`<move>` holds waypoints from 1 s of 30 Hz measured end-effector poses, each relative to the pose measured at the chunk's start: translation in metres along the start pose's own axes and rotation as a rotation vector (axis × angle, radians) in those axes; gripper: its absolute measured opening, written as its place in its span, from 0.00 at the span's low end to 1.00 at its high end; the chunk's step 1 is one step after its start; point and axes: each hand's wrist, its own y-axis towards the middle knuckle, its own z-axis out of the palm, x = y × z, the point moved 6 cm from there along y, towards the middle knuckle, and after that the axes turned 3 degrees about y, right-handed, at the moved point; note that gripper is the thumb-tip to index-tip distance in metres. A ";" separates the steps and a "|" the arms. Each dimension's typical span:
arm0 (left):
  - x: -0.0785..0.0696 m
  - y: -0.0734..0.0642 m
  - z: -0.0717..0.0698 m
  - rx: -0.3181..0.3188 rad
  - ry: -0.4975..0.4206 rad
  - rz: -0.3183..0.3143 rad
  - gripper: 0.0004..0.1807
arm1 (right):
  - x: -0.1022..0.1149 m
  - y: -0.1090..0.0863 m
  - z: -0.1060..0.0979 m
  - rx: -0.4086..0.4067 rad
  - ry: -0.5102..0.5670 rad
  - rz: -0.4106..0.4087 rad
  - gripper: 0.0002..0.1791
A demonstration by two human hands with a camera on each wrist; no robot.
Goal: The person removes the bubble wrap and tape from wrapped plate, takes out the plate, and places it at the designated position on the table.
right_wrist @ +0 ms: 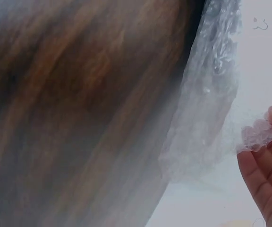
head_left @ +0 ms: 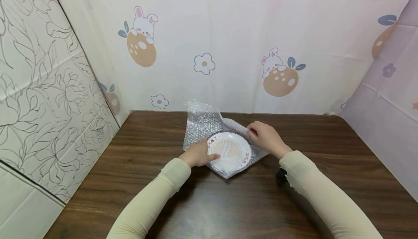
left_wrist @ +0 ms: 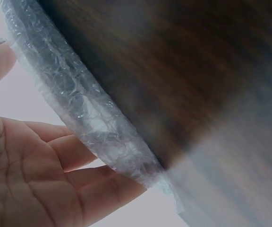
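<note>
A round white plate with a dark rim, a fan-like pattern and red lettering lies on bubble wrap, some of which folds over its lower part. My left hand holds the plate's left side, its thumb across the face and its fingers along the edge. In the left wrist view the left hand has its fingers against the wrapped edge. At the plate's upper right, my right hand pinches the wrap's edge. The right wrist view shows a strip of bubble wrap between thumb and fingers of the right hand.
A dark wooden table carries the plate and wrap. Behind it hangs a pale curtain with rabbit and flower prints. A panel with line-drawn flowers stands at the left. A black strap piece shows at the right wrist.
</note>
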 end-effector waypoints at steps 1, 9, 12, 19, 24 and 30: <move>0.000 0.000 0.000 -0.001 0.000 0.000 0.51 | -0.001 0.000 0.000 -0.011 -0.003 -0.003 0.06; 0.000 0.000 0.001 -0.003 -0.002 0.002 0.51 | -0.016 0.002 -0.002 -0.045 0.011 0.057 0.07; 0.000 0.000 0.001 -0.002 -0.005 -0.003 0.51 | -0.023 0.003 -0.002 -0.041 0.019 0.094 0.08; 0.002 0.002 0.001 0.007 -0.005 -0.008 0.52 | -0.038 0.007 -0.001 -0.051 0.059 0.141 0.07; 0.002 0.002 0.000 0.006 -0.005 0.005 0.51 | -0.048 0.007 -0.001 -0.046 0.084 0.178 0.06; 0.003 0.003 0.000 0.007 -0.003 0.018 0.51 | -0.060 0.006 0.004 0.010 0.096 0.218 0.08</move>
